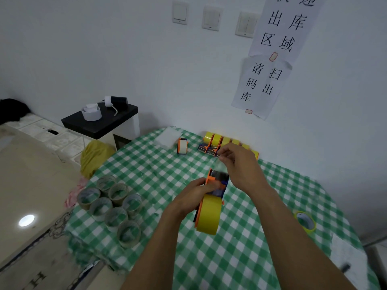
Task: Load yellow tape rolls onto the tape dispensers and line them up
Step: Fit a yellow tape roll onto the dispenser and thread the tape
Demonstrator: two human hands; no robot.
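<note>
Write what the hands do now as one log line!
left hand: holds dispenser with yellow roll | right hand: pinches tape end | loaded dispensers: row behind

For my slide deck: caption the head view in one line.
The left hand grips an orange dispenser loaded with a yellow tape roll while the right hand pinches its tape end.

Both forearms show bare to the picture's lower edge, and the left hand (pixel 189 197) and right hand (pixel 240 164) are ungloved.
</note>
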